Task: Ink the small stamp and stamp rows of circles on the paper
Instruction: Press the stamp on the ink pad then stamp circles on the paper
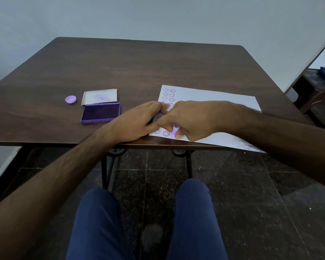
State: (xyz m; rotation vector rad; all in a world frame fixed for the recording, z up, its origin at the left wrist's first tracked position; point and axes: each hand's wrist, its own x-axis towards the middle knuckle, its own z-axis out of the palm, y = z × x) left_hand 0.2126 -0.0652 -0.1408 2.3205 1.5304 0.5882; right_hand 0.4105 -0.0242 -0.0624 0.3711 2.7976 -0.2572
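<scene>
A white paper [214, 102] lies at the table's near right edge, with two columns of purple circle prints [168, 95] down its left side. My right hand [193, 119] grips a small lilac stamp [174, 130] pressed onto the paper's near left corner, beside a printed circle [166, 133]. My left hand [139, 121] rests flat on the paper's left edge, fingers spread, touching my right hand. A dark object between the hands is mostly hidden. The purple ink pad [100, 113] lies open to the left, its white lid [99, 96] behind it.
A small lilac cap [71, 99] sits left of the ink pad lid. The dark wooden table [139, 68] ends just in front of my hands. My knees and a dark tiled floor are below. A second table stands at the far right.
</scene>
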